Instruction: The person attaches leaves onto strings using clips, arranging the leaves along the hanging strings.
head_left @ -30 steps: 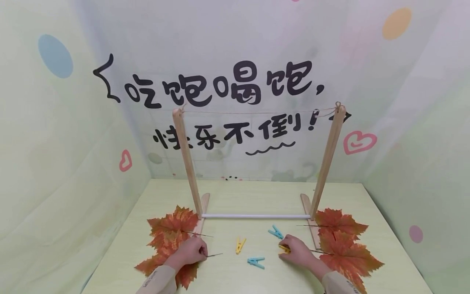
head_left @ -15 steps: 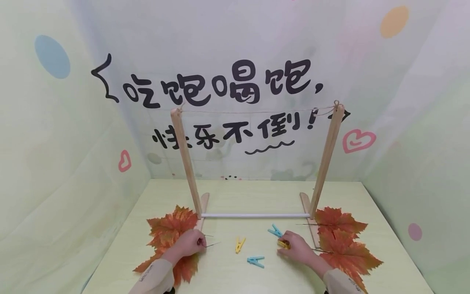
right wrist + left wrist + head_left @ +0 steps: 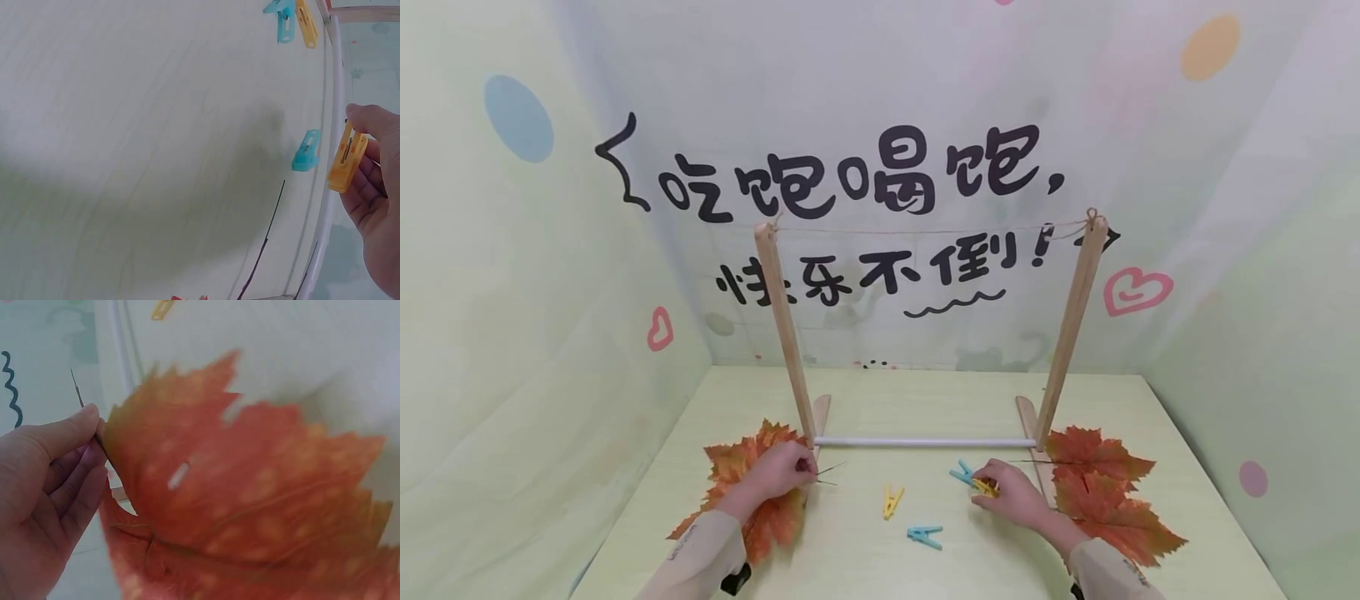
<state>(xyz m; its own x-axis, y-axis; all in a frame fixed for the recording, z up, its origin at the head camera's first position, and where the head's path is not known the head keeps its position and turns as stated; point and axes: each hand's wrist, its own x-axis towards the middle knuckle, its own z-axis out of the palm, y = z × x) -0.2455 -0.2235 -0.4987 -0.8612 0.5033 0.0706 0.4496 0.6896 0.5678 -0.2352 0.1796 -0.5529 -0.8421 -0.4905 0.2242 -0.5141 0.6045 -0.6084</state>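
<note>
My left hand (image 3: 782,469) pinches the thin dark stem of an orange-red artificial maple leaf (image 3: 250,487) between thumb and fingers. In the left wrist view the leaf fills much of the picture, its stem tip poking past the thumb. My right hand (image 3: 1015,496) holds a yellow clothespin (image 3: 348,159) by its end, thumb on one side and fingers on the other. Just beyond it on the table lies a blue clothespin (image 3: 962,472). Another yellow clothespin (image 3: 892,502) and a second blue clothespin (image 3: 924,537) lie between the hands.
A wooden frame stands behind the hands, with a left post (image 3: 786,333), a right post (image 3: 1071,333) and a white bottom rod (image 3: 925,442). Twine (image 3: 925,231) runs between the post tops. More maple leaves (image 3: 1105,508) lie at right, others (image 3: 737,458) at left.
The left hand has moved away from the body, toward the frame's left foot, bringing the leaf stem along. The right hand has shifted slightly forward with the yellow clothespin.
</note>
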